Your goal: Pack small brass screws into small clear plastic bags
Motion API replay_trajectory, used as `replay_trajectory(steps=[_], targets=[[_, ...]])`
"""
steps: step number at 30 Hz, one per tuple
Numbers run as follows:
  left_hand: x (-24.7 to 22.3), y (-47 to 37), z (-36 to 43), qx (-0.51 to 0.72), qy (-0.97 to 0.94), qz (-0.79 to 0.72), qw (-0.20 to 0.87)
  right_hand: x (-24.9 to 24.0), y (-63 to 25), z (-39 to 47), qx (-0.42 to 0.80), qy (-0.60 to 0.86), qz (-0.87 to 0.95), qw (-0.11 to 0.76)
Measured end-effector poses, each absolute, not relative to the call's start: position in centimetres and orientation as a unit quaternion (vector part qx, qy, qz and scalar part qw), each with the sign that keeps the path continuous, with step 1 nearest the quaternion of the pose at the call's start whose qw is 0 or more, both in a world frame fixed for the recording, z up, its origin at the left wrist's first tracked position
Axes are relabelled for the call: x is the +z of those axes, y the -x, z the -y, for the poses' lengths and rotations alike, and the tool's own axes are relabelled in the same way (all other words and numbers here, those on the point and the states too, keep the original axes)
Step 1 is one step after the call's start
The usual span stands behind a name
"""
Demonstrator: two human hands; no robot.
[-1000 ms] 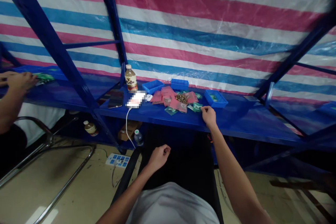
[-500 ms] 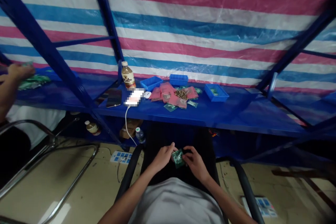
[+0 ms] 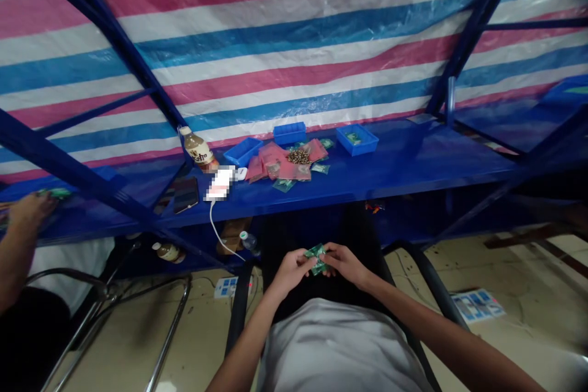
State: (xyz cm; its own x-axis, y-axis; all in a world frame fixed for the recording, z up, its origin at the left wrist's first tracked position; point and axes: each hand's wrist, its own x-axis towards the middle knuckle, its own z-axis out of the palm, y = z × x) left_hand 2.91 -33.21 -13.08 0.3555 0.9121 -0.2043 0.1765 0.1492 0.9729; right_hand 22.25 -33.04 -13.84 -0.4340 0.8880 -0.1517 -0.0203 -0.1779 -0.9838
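Observation:
Over my lap, a small shiny green plastic packet [image 3: 316, 252] is stretched between both hands. My left hand [image 3: 292, 271] pinches its left edge, thumb on top. On the other side my right hand [image 3: 348, 265] grips it with thumb and fingers. What lies inside the packet is too small to make out. Beyond the hands, on the blue table [image 3: 408, 162], pink plastic bags [image 3: 271, 156] lie spread out. A heap of small brass-coloured parts [image 3: 298, 157] rests on them, with a few green packets [image 3: 284, 184] around.
Three blue bins stand behind the bags; the right bin [image 3: 357, 139] holds green packets. Left of them are a drink bottle [image 3: 198, 148], a lit phone [image 3: 220, 184] on a white cable and a dark tablet [image 3: 185, 195]. A co-worker's hand [image 3: 28, 217] works at far left.
My right fingers have closed in on the packet, and both hands now grip its sides near the top. The camera view has tilted and turned. The co-worker's hand has lowered to the table.

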Motion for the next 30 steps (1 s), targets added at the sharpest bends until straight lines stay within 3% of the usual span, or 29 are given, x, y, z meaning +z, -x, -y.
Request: replay_trajectory(steps=[5,10,18,23,27,30], targets=[[-11.9,-2.9,33.4,0.282,-0.538,-0.502,0.615,-13.3,-22.8,32.7,0.640,0.419,0.525,0.374],[-10.7,-2.8,33.3,0.351,-0.498,-0.487,0.626,-13.1,-23.3,32.4,0.619,0.376,0.559,0.405],[-9.9,-2.7,33.4,0.372,-0.495,-0.506,0.601,-12.8,-23.2,32.4,0.612,0.366,0.595,0.371],[-9.1,-2.5,33.7,0.393,-0.475,-0.454,0.643,-11.6,-23.2,33.0,0.588,0.371,0.615,0.372],[-8.9,-1.9,33.6,0.413,-0.444,-0.440,0.663,-9.4,-24.0,32.8,0.538,0.410,0.613,0.409],[-9.0,-1.1,33.3,0.433,-0.423,-0.449,0.657,-5.6,-25.6,30.3,0.386,0.465,0.643,0.470]])
